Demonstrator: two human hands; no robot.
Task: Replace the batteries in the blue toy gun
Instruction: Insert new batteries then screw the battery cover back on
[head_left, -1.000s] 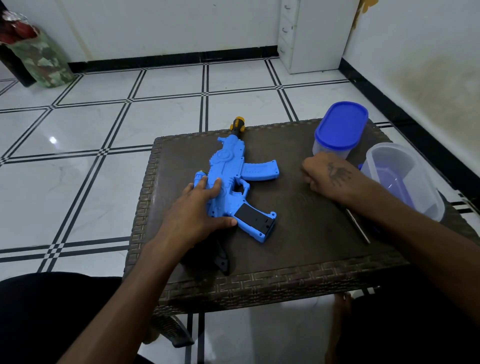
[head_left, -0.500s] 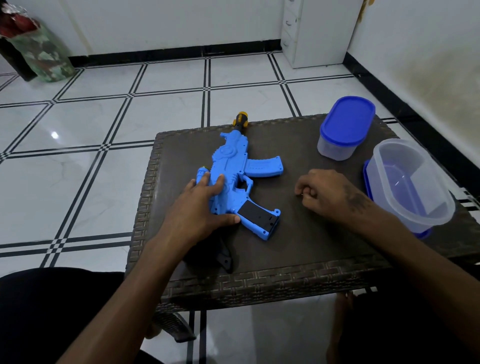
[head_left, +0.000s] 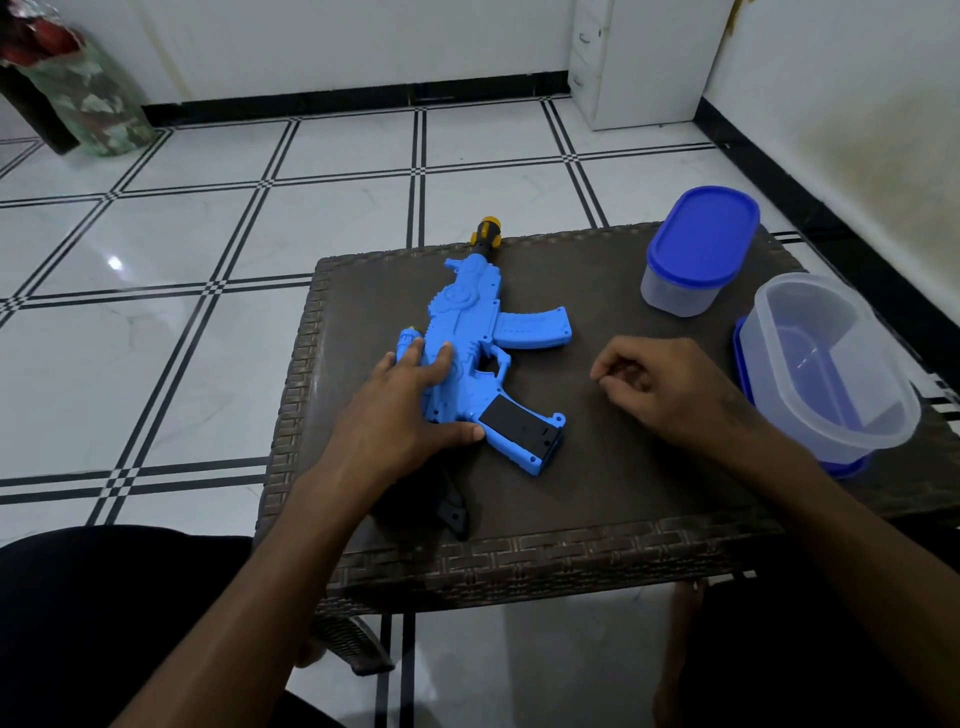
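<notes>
We see the blue toy gun (head_left: 470, 358) lying flat at mid-desk (head_left: 623, 499), our left hand (head_left: 400, 415) pressing it with spread fingers. Our right hand (head_left: 670, 387) hovers curled, its grip pinched, perhaps on a small screw; we cannot tell. It could drop and roll away. A second ago this hand sat farther right, near the lidded tub (head_left: 696, 249).

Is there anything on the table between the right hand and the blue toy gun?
Nothing visible. Only bare table lies between the right hand and the blue toy gun. The left hand rests on the gun's far side, and both tubs sit off to the right.
</notes>
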